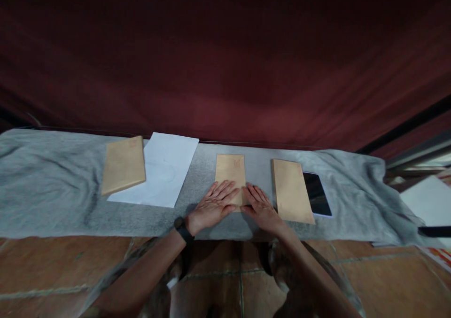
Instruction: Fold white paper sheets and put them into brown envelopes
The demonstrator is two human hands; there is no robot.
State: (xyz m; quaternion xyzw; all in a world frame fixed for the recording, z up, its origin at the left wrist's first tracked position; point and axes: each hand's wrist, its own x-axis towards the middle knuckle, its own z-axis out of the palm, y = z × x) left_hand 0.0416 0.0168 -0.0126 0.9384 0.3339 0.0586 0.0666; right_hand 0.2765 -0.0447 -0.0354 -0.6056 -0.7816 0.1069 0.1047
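A brown paper envelope [230, 167] lies upright in front of me on the grey cloth. My left hand [213, 204] rests flat across its lower left part, fingers stretched out. From the other side, my right hand [260, 207] touches the lower right edge with its fingers spread; its thumb points towards the left one. The near end of the envelope is partly hidden under both hands. Just right of my right hand is a stack of similar brown envelopes [291, 191].
The grey cloth [88, 214] covers a long narrow surface. To the left, more brown envelopes [123, 165] overlap white paper [165, 167]. A dark-screened tablet or phone [318, 196] lies partly under the right stack. Dark red fabric [225, 73] hangs behind; tiled floor [211, 290] shows below.
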